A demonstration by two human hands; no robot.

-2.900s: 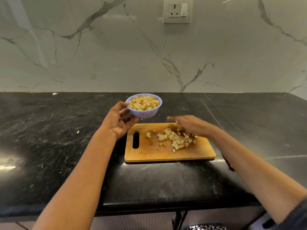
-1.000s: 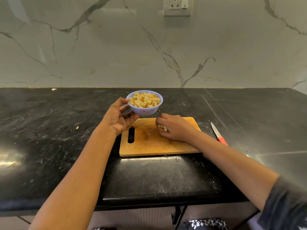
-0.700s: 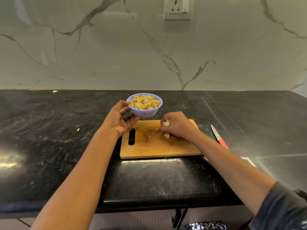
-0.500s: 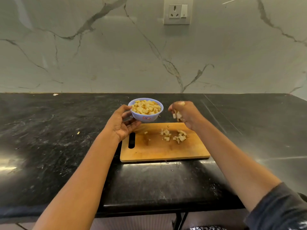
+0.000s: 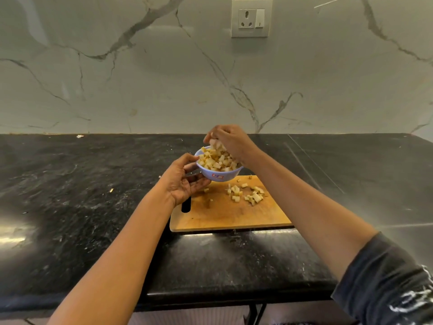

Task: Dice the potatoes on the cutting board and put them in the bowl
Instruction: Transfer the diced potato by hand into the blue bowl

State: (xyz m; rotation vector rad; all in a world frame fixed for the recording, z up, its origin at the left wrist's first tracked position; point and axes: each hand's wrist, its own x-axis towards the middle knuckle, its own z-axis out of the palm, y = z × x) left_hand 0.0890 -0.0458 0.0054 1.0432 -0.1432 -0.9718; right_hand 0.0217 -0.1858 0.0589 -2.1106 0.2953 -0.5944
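Note:
My left hand (image 5: 185, 181) holds a small pale blue bowl (image 5: 222, 174) in the air just above the far left corner of the wooden cutting board (image 5: 225, 214). The bowl is heaped with diced potato (image 5: 218, 159). My right hand (image 5: 230, 140) hovers over the bowl's far rim with its fingers curled round a clump of potato cubes, some of them tumbling into the bowl. A small scatter of potato cubes (image 5: 246, 194) lies on the far right part of the board. My right forearm crosses the board's right edge.
The board lies on a black stone counter (image 5: 82, 195) whose front edge runs along the bottom. A marble backsplash with a wall socket (image 5: 251, 18) rises behind. Small crumbs (image 5: 111, 190) dot the counter to the left.
My right hand gathered cubes from the board, lifted them and moved left over the bowl. The pile on the board has shrunk. My left hand kept the bowl up.

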